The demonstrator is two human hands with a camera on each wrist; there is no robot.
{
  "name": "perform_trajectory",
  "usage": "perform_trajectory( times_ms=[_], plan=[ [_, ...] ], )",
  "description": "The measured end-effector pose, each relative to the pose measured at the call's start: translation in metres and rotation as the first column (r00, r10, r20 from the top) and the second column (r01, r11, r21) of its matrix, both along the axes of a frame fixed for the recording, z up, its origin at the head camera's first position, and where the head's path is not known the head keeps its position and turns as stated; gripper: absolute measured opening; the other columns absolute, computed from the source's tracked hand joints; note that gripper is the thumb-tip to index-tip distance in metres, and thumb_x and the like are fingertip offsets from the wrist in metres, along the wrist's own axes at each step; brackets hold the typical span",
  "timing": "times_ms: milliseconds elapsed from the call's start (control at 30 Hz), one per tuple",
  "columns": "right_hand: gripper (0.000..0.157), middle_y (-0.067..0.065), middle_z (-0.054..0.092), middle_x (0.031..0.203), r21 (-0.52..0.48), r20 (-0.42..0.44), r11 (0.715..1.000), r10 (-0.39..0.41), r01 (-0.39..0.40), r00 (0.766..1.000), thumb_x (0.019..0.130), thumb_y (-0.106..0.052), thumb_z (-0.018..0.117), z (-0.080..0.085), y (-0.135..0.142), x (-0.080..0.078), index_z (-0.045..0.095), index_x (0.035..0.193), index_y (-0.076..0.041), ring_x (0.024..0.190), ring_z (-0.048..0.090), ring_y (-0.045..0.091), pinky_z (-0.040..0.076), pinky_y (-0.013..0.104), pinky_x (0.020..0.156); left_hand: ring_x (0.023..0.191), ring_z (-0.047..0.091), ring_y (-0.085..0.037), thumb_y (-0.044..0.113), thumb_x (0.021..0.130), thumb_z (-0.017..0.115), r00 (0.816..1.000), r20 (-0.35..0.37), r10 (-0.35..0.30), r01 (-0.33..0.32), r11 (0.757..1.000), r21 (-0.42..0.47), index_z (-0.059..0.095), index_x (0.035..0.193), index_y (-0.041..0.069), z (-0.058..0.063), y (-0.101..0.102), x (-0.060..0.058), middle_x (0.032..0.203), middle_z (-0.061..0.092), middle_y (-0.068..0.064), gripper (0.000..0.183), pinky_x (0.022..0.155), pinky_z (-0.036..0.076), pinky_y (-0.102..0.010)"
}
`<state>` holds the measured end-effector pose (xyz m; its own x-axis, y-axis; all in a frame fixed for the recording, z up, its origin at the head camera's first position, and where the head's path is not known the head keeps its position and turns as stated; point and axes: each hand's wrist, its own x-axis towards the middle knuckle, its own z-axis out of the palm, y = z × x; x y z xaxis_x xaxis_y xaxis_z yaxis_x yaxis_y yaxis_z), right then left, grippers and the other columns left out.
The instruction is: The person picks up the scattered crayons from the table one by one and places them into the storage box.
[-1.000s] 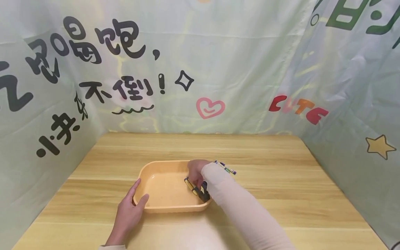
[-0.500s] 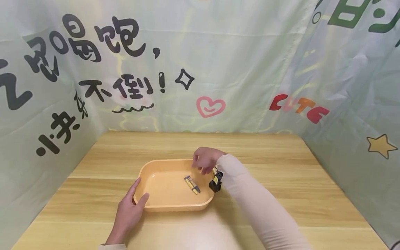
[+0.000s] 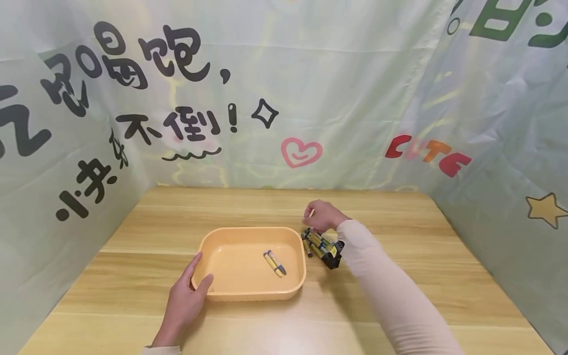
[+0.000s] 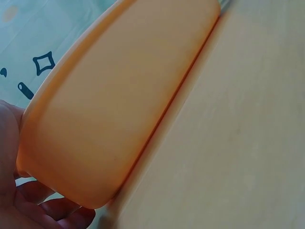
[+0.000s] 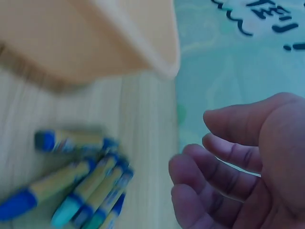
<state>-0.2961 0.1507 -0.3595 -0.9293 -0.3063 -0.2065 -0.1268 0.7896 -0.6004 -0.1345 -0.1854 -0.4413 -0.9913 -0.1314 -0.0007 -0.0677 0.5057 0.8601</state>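
Note:
An orange plastic tray (image 3: 248, 297) sits on the table; its outer wall fills much of the left wrist view. My left hand (image 3: 186, 301) grips its left end, thumb over the rim and fingers around the outside. Two crayons (image 3: 275, 264) with yellow wrappers and blue ends lie side by side inside. Just right of the tray is a pile of several crayons (image 3: 316, 239), partly hidden by my right wrist. Above this pile hovers my right hand (image 3: 324, 215). In the right wrist view its loosely bent fingers hold nothing, beside blue- and green-tipped crayons (image 5: 102, 183).
The wooden table (image 3: 421, 296) reaches back to a printed cloth (image 3: 346, 98) that hangs behind it and along both sides. A small black camera (image 3: 334, 256) is strapped at the right wrist, close over the crayon pile.
My right hand has left the inside of the tray, rising over its right rim to the crayon pile outside. Two crayons are now uncovered in the tray. My left hand keeps its grip.

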Motion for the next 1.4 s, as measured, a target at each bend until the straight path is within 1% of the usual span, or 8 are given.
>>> perform_trajectory(
  times_ms=[133,267,367,633,833,967,1167,1400],
  plan=[
    [0.010,0.014,0.065,0.074,0.018,-0.001,0.999,-0.032,0.032,0.999,0.092,-0.013,0.061,-0.015,0.018,-0.002,0.059,0.093,-0.004,0.053,0.056,0.016,0.050,0.027,0.051,0.048,0.031,-0.009,0.029,0.097,0.059,1.000,-0.001,-0.001,0.001,1.000,0.003,0.029,0.154,0.020,-0.001,0.000,0.000,0.144,0.041,-0.021,0.064,0.056,0.041,-0.029],
    [0.008,0.009,0.063,0.069,0.057,0.002,0.997,-0.050,0.050,0.999,0.091,-0.012,0.061,-0.028,0.030,-0.003,0.059,0.093,-0.004,0.051,0.051,0.012,0.047,0.027,0.050,0.049,0.032,-0.010,0.029,0.097,0.059,1.000,0.005,0.010,-0.010,1.000,-0.001,0.030,0.153,0.022,-0.001,0.000,0.001,0.095,0.056,-0.013,0.064,0.052,0.039,-0.026],
    [0.005,0.006,0.062,0.069,0.106,-0.018,0.993,-0.049,0.050,0.999,0.089,-0.010,0.060,-0.033,0.038,-0.002,0.060,0.089,-0.005,0.054,0.052,0.013,0.045,0.027,0.051,0.051,0.032,-0.010,0.030,0.096,0.060,1.000,0.006,0.017,-0.017,1.000,0.002,0.030,0.153,0.023,-0.001,0.000,0.001,0.066,0.034,-0.002,0.064,0.047,0.036,-0.025],
    [0.025,-0.002,0.044,0.055,0.168,0.087,0.985,-0.062,0.047,0.994,0.085,-0.002,0.052,-0.040,0.049,0.000,0.048,0.063,-0.013,0.047,0.035,0.010,0.035,0.023,0.046,0.051,0.033,-0.010,0.030,0.096,0.060,1.000,0.001,0.023,-0.023,1.000,0.008,0.031,0.153,0.023,-0.002,0.000,0.000,0.067,0.033,-0.002,0.064,0.047,0.037,-0.025],
    [0.012,0.001,0.054,0.066,0.155,0.122,0.985,-0.094,0.075,0.988,0.079,0.003,0.056,-0.043,0.048,0.002,0.061,0.079,-0.008,0.051,0.040,0.010,0.035,0.022,0.043,0.049,0.031,-0.008,0.028,0.097,0.059,1.000,-0.010,0.003,-0.003,1.000,0.004,0.030,0.153,0.020,-0.003,0.001,0.000,0.078,0.043,-0.010,0.064,0.044,0.035,-0.022],
    [0.018,0.005,0.060,0.078,0.179,0.109,0.982,-0.082,0.062,0.991,0.078,0.005,0.057,-0.042,0.047,0.001,0.066,0.091,-0.003,0.058,0.048,0.013,0.040,0.022,0.046,0.047,0.029,-0.007,0.029,0.098,0.058,1.000,-0.011,-0.011,0.011,1.000,0.009,0.029,0.154,0.019,-0.003,0.001,-0.001,0.115,0.053,-0.022,0.064,0.045,0.036,-0.023],
    [0.028,0.007,0.061,0.083,0.164,0.127,0.986,-0.053,0.032,0.990,0.082,0.005,0.054,-0.039,0.051,-0.001,0.066,0.107,0.002,0.055,0.045,0.012,0.041,0.023,0.050,0.051,0.033,-0.010,0.030,0.097,0.059,1.000,-0.011,0.002,-0.002,1.000,-0.004,0.030,0.153,0.022,-0.004,0.002,-0.002,0.073,0.044,-0.007,0.064,0.047,0.037,-0.026],
    [0.036,0.009,0.058,0.083,0.071,0.163,0.997,-0.047,0.036,0.985,0.080,0.010,0.046,-0.030,0.049,-0.004,0.061,0.113,0.005,0.048,0.029,0.008,0.031,0.022,0.046,0.049,0.032,-0.009,0.030,0.098,0.058,1.000,-0.013,-0.004,0.004,1.000,-0.013,0.029,0.154,0.021,-0.004,0.001,-0.001,0.074,0.046,-0.006,0.064,0.047,0.037,-0.025]
  ],
)
